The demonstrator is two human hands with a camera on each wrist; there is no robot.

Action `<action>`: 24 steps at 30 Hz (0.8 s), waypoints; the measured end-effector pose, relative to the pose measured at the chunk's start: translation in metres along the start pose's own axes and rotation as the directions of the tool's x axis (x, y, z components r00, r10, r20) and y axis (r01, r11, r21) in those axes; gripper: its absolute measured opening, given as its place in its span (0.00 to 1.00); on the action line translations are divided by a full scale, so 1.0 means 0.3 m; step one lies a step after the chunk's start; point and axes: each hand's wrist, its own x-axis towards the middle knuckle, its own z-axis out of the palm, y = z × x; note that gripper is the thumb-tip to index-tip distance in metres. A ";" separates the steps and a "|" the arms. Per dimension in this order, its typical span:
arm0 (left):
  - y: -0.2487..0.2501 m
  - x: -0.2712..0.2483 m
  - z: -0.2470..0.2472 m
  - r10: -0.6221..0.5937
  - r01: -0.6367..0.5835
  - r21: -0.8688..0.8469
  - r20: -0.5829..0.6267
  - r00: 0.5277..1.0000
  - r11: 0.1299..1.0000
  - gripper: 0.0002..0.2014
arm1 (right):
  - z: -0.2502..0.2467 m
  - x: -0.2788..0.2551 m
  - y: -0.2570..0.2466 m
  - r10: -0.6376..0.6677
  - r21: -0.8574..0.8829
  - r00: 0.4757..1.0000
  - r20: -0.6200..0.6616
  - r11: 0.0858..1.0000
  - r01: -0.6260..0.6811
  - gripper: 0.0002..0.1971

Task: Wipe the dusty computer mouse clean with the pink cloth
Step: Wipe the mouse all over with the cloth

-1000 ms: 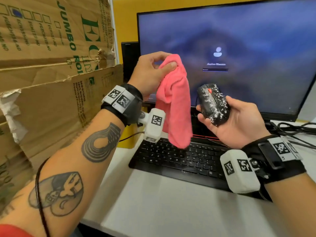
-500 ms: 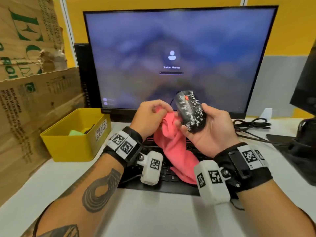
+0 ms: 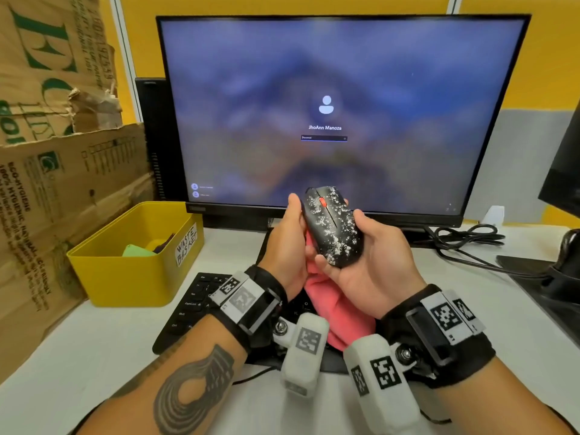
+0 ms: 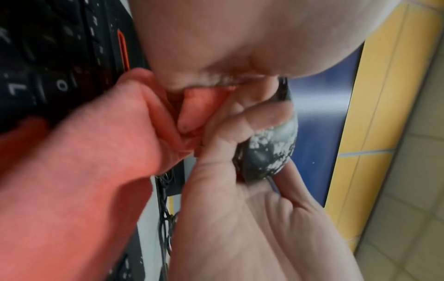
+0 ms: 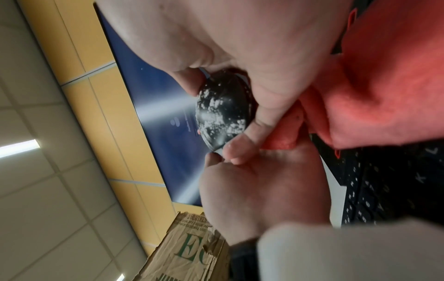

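Observation:
The black computer mouse (image 3: 329,221), speckled with white dust, is held up in front of the monitor. My right hand (image 3: 345,246) grips it from below and the right, thumb on its right side. My left hand (image 3: 295,240) is pressed against the mouse's left side with the thumb pointing up, and it holds the pink cloth (image 3: 339,312). The cloth hangs bunched beneath both hands over the keyboard. In the left wrist view the cloth (image 4: 84,171) is pinched beside the dusty mouse (image 4: 269,150). The right wrist view shows the mouse (image 5: 221,110) next to the cloth (image 5: 384,95).
A black keyboard (image 3: 194,309) lies on the white desk under the hands, before a lit monitor (image 3: 314,89). A yellow bin (image 3: 131,271) labelled waste basket stands at the left, with cardboard boxes (image 3: 47,167) beyond it. Cables (image 3: 464,240) and a second monitor stand (image 3: 561,265) are at the right.
My left hand has brought the cloth from hanging apart on the left to under and against the mouse. Both hands have come together and lower over the keyboard.

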 end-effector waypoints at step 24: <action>0.041 -0.011 -0.015 0.038 -0.029 -0.213 0.037 0.999 0.977 0.35 | -0.111 0.044 -0.044 -0.364 -0.759 0.926 -0.098 0.630 0.167 0.15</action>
